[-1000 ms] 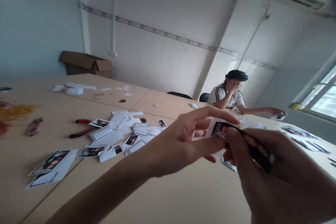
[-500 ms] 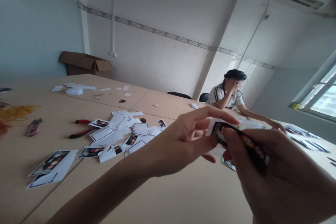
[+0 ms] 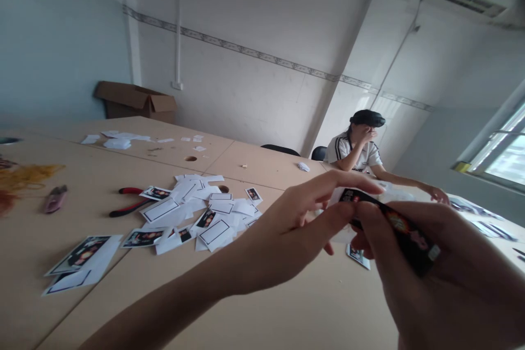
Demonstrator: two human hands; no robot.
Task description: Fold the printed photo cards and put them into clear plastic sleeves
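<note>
In a pale-walled room, a person is working bare-handed over a wooden-toned table [image 3: 295,317], the left hand [image 3: 303,224] and right hand [image 3: 447,284] meeting on a single black printed card [image 3: 410,236]. The card is slanting in the air above the table, its white-edged end lying toward the left hand and its other end running back along the right. The left grip is narrowing on the white-edged end, the thumb pressing its near face while the forefinger is arching over the top. The right grip is pinching the card tightly, its thumb lying beside the left thumb. Beyond the left forearm, a loose heap of white papers [image 3: 215,235] is spreading over the table, many showing black frames or dark pictures. Red-and-black-handled pliers [image 3: 130,210] are poking out from the heap's left edge; pink-handled snips [image 3: 56,199] are lying farther left, near a tangle of yellow strands [image 3: 36,176]. Just below the hands, a small picture card [image 3: 358,257] is resting on the table. Across the room, a co-worker in a striped white shirt [image 3: 356,153] is sitting with one hand raised to the face and the other reaching along the table, while an open cardboard box [image 3: 127,99] is standing by the wall.
</note>
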